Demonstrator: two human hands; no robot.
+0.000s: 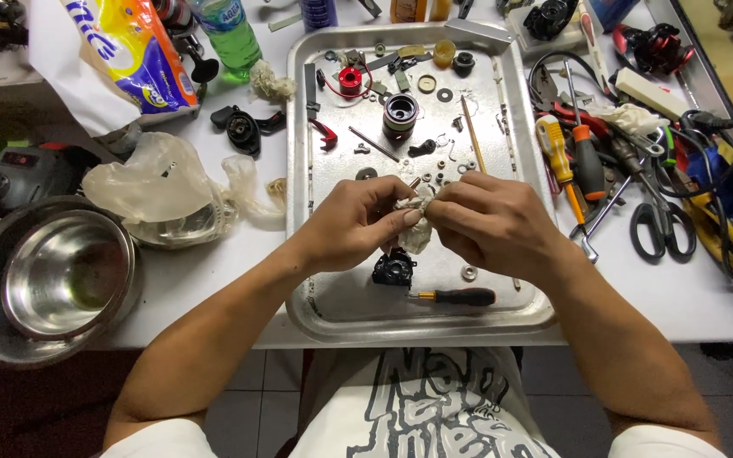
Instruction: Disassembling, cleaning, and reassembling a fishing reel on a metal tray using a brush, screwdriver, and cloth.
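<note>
Both hands meet over the middle of the metal tray [316, 314]. Left hand [351, 227] and right hand [489, 222] pinch a crumpled whitish rag [414, 222] between them, fingers curled tight around it; a small part may be wrapped inside, cannot tell. Rag hangs just above a black reel body [394, 268] on the tray. Small black-handled screwdriver [460, 296] lies near the tray's front edge. Spool [400, 113], red part [349, 80], washers and screws scattered at the tray's far end. Right of tray: yellow screwdriver [555, 151], scissors [662, 227]. Left: steel bowl [53, 276], plastic bag [159, 191].
</note>
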